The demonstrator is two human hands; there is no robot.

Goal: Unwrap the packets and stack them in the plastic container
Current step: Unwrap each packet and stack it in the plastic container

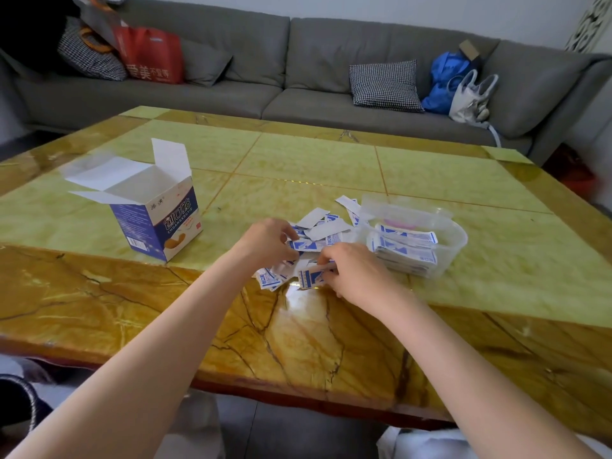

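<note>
While both hands [298, 256] pinch packets [309, 278], container [458, 238] just right, table edge near.

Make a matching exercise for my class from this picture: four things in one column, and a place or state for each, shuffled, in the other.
Things:
1. cardboard box
2. plastic container
3. red bag
4. right hand

Places or states:
A. on the sofa
B. holds stacked packets
C. flaps open, on the table's left
D. pinches a blue-and-white packet

Pairs: 1-C, 2-B, 3-A, 4-D
</note>
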